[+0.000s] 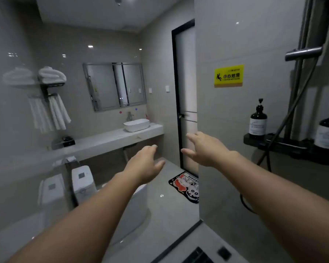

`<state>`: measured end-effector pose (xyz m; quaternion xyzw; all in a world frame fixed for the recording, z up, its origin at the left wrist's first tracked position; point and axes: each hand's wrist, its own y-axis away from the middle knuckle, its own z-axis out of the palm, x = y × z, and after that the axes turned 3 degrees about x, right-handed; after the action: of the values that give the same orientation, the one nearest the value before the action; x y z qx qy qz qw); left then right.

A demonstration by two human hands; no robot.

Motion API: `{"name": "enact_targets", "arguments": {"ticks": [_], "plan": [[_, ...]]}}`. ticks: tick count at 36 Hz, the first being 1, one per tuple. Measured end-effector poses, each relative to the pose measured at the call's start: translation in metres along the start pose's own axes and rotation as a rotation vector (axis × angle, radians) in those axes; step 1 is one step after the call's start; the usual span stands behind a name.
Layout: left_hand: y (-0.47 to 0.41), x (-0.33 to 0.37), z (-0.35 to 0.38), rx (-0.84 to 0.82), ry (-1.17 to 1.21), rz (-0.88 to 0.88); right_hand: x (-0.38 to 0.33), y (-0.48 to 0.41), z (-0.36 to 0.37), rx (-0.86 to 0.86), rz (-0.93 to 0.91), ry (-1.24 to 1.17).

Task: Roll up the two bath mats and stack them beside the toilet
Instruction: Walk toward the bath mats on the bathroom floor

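Note:
One bath mat (pixel 184 186), black with a red and white cartoon print, lies flat on the grey floor in front of the door, partly hidden behind the wall edge. I see no second mat. The white toilet (pixel 84 181) stands at the lower left, its bowl mostly covered by my left forearm. My left hand (pixel 143 164) is stretched forward, fingers apart and empty, high above the floor. My right hand (pixel 205 148) reaches forward at the wall's edge, also open and empty. Both hands are well above and short of the mat.
A glass partition (pixel 27 149) stands at the left. A wall (pixel 235 130) with a yellow wet-floor sign (pixel 228 75) is on the right, with a shower rail and a shelf of pump bottles (pixel 257 118). Ahead are the counter with a basin (pixel 136 125), a mirror, a towel rack (pixel 52 86) and a dark-framed door (pixel 184 92).

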<state>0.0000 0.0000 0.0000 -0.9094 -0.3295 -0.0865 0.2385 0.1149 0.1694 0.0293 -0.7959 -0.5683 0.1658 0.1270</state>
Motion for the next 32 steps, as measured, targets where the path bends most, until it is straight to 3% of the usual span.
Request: {"name": "enact_targets", "arguments": {"ticks": [11,21,32], "plan": [[-0.034,-0.020,0.089,-0.092,-0.021,-0.055,0.050,-0.020,0.093,-0.126,-0.001,0.076],[-0.096,-0.055,0.191,-0.192,-0.006,-0.162,0.127,-0.084,0.197,-0.221,-0.029,-0.008],[-0.147,-0.066,0.252,-0.242,0.027,-0.317,0.188,-0.151,0.257,-0.349,-0.090,-0.055]]}}
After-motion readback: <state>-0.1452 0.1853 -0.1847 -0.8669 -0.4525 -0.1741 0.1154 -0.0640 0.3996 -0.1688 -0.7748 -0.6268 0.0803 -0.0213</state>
